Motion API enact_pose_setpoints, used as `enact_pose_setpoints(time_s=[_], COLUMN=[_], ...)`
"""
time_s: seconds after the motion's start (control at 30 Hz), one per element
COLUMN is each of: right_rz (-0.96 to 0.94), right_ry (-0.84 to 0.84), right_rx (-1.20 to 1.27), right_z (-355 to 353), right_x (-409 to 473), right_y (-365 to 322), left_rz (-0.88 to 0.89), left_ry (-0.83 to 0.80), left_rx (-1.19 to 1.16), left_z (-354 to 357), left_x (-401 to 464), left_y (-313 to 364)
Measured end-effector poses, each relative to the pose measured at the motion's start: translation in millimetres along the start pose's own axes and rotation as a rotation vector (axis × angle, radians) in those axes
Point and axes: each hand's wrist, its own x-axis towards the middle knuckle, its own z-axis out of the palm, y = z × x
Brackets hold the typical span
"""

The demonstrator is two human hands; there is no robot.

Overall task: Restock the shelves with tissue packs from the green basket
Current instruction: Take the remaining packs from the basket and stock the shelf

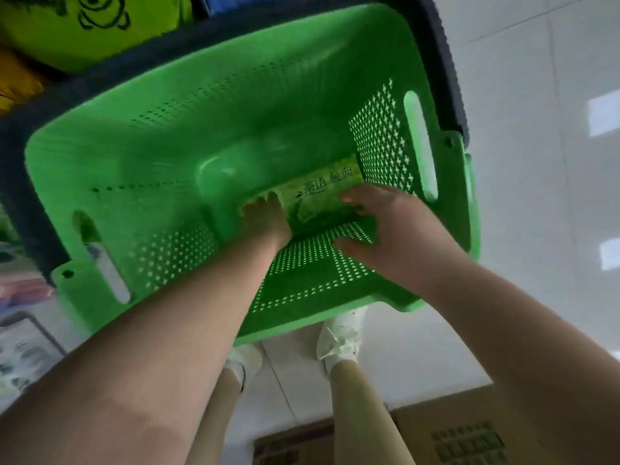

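At frame centre, both hands reach into the green basket (188,129); the left hand (265,219) and right hand (389,229) grip a tissue pack (322,193) printed "柔语 经典", fingers curled round its ends.

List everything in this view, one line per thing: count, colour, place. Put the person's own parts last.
green basket: one, bright green, perforated walls, fills the centre, sitting on a dark frame.
tissue pack: one visible, pale green with dark print, at the bottom of the basket near its right wall.
dark frame: one, dark blue-grey, around the basket's far and right edges.
yellow-green item: one, with black drawn lines, top left.
cardboard boxes: at least two, brown, on the floor at bottom right.
floor: white tiles, right side.
shoes: two, white, below the basket.
left hand: one, inside the basket, at the pack's left side.
right hand: one, on the pack's right side, fingers over it.
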Motion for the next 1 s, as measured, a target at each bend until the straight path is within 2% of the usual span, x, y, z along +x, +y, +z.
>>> enact_pose_setpoints(time_s=[0.1,0.23,0.47,0.57,0.7,0.87,1.0], right_rz=[-0.024,-0.01,0.062,0.106,0.214,0.187,0.178], right_ry=[-0.079,-0.178,-0.238,-0.238,-0.241,-0.14,-0.097], right_rx=[-0.012,0.032,0.146,0.162,0.358,0.411,0.463], right_z=[21.3,36.5,42.6,42.3,38.3,18.8,-5.2], right_x=[10.2,18.9,23.5,25.1,18.5,-8.4,-32.5], right_y=[9.7,19.6,28.0,27.8,16.4,-16.6,-59.1], left_rz=[0.029,0.06,0.043,0.07,0.113,0.143,0.131], left_ry=[0.049,0.124,0.223,0.214,0.179,0.272,0.334], left_rx=[0.154,0.193,0.415,0.375,0.291,-0.024,-0.034], left_z=[19.8,43.3,58.7,50.2,31.8,2.4,-39.4], left_x=[25.5,45.4,74.9,71.0,38.6,-28.8,-86.2], left_y=[-4.4,-11.2,-29.9,-34.4,-33.5,-54.9,-63.1])
